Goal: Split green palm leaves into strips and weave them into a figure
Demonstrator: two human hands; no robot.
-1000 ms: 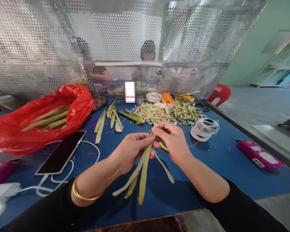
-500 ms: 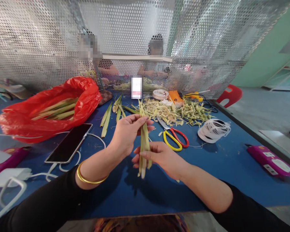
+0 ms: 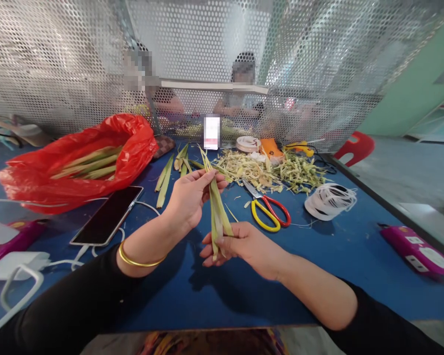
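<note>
Between my hands stands a bundle of pale green leaf strips (image 3: pixel 215 207), its narrow tips leaning up and to the left. My left hand (image 3: pixel 192 197) pinches the bundle near its upper part, thumb on the near side. My right hand (image 3: pixel 240 244) grips the lower end, the thumb lying across the strips and the fingers behind. Just right of the bundle lie scissors (image 3: pixel 268 209) with one yellow and one red handle loop. Beyond my hands sits a heap of cut leaf scraps (image 3: pixel 244 167). Loose leaf pieces (image 3: pixel 165 182) rest to the left.
A red plastic bag (image 3: pixel 133 143) with more leaves stands at the left, a phone (image 3: pixel 107 217) with a white cable before it. White string (image 3: pixel 329 199) and a purple power strip (image 3: pixel 418 249) lie right. Behind the perforated screen (image 3: pixel 200 39) are other people.
The bundle's top has tilted left, and its strips fan wider at the lower end. My left hand has shifted slightly left and up; my right hand still grips the lower end.
</note>
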